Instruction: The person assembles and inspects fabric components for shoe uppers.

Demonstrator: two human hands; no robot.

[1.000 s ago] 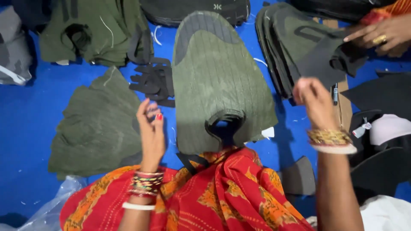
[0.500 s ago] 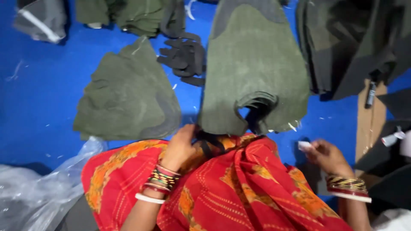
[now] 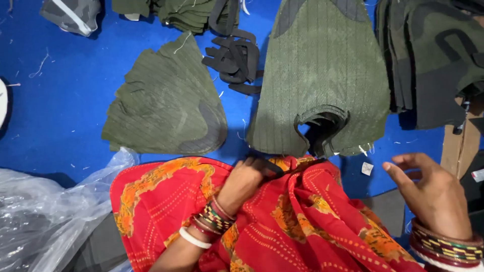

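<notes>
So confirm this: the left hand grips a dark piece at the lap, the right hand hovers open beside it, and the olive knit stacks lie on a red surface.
Not quite. The head view shows the olive knit stacks lying on a blue surface, not a red one; the red is the cloth over the lap. The rest holds: the left hand grips a dark piece, and the right hand hovers open.

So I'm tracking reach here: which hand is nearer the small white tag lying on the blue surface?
Right. The right hand hovers open just right of the small white tag; the left hand rests on red patterned cloth, farther left.
</notes>
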